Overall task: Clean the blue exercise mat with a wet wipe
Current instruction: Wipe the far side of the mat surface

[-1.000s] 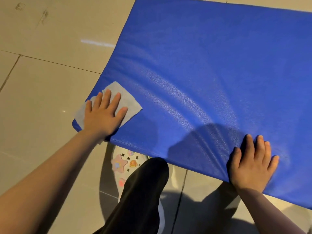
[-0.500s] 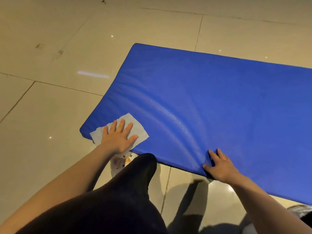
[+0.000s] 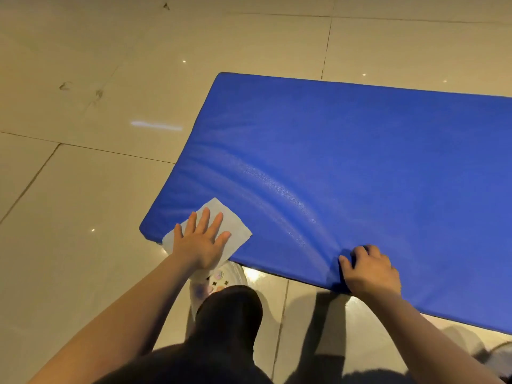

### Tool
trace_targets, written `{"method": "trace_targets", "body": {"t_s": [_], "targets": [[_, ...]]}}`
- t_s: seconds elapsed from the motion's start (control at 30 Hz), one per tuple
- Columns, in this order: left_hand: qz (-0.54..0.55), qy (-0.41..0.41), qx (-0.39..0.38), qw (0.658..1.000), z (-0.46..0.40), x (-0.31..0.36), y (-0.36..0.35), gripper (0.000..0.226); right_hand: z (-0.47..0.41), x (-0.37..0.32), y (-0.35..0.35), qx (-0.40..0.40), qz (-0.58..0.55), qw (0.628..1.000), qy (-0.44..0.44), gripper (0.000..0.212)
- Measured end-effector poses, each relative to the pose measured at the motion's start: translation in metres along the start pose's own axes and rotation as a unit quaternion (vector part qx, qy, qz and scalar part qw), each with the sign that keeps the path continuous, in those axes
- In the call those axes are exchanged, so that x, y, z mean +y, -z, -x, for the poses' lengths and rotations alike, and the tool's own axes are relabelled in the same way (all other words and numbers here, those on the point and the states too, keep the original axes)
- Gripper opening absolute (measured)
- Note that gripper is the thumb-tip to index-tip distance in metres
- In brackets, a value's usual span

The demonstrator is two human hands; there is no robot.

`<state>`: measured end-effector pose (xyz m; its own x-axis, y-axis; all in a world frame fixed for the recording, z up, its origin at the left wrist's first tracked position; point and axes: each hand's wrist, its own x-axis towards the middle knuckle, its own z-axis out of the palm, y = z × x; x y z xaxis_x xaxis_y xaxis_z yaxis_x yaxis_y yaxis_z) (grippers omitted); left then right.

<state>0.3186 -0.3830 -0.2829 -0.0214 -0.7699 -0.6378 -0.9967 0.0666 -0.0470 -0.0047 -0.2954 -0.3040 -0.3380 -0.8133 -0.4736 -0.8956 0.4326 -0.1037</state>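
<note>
The left hand (image 3: 202, 245) lies flat and wide on the wet wipe (image 3: 221, 225) to rub the blue mat (image 3: 360, 167), while the right hand (image 3: 370, 270), at 3 o'clock from it, curls over the mat's edge, likely so it won't slide.

Glossy beige tiled floor (image 3: 83, 273) with dark grout lines. A blue exercise mat (image 3: 360, 176) lies flat on it; a decorated white shoe (image 3: 221, 278) stands just beside the mat's near edge.
</note>
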Motion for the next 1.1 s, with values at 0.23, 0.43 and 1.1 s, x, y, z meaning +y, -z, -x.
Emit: {"method": "trace_targets", "body": {"t_s": [0.23, 0.43, 1.1], "targets": [[0.091, 0.090, 0.130, 0.983, -0.081, -0.017, 0.001, 0.070, -0.070, -0.035, -0.007, 0.184, -0.032, 0.976, 0.109, 0.041], [0.164, 0.173, 0.167, 0.957, -0.135, -0.054, 0.026, 0.063, -0.097, -0.052, -0.024, 0.199, -0.044, 0.973, 0.109, 0.057], [0.032, -0.146, 0.322, 0.935, -0.154, 0.050, 0.003, 0.064, -0.101, -0.047, -0.034, 0.263, -0.019, 0.958, 0.110, 0.056]]}}
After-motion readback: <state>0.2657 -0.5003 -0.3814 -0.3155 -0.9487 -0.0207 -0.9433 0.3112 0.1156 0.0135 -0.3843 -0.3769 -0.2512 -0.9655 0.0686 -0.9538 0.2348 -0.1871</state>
